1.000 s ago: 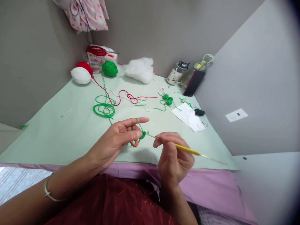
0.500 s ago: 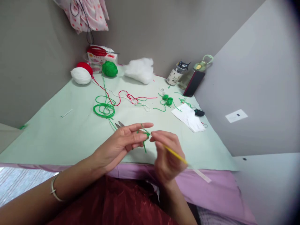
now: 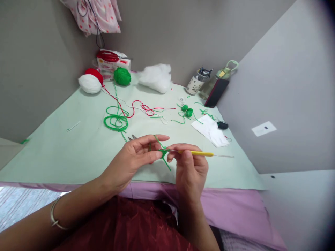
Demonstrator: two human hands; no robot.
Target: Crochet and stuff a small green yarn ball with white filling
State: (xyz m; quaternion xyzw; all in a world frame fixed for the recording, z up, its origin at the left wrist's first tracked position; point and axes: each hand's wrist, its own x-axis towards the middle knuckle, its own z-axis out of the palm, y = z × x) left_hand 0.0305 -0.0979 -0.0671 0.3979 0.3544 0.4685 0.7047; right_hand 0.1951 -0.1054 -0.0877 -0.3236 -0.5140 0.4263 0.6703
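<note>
My left hand [image 3: 138, 155] pinches a small green crochet piece [image 3: 163, 152] between thumb and fingers, with the index finger stretched out and green yarn running over it. A short tail of yarn hangs from the piece. My right hand [image 3: 190, 167] grips a crochet hook [image 3: 200, 153] by its yellow handle, holding it nearly level. The hook's thin metal tip meets the green piece beside my left thumb. Behind my left fingers the blades of a pair of scissors [image 3: 132, 137] show; the rest of them is hidden.
Loops of green yarn [image 3: 116, 120] lie left of centre, leading to a green ball [image 3: 122, 76]. A white ball [image 3: 90, 84], white stuffing [image 3: 157, 78], small green pieces [image 3: 187, 111], white paper [image 3: 210, 130], a cup [image 3: 195, 85] and a phone [image 3: 217, 93] stand or lie farther back.
The crochet hook has swung from a downward slant to nearly level, as my right hand turned. The yarn tail below the piece has shifted slightly right.
</note>
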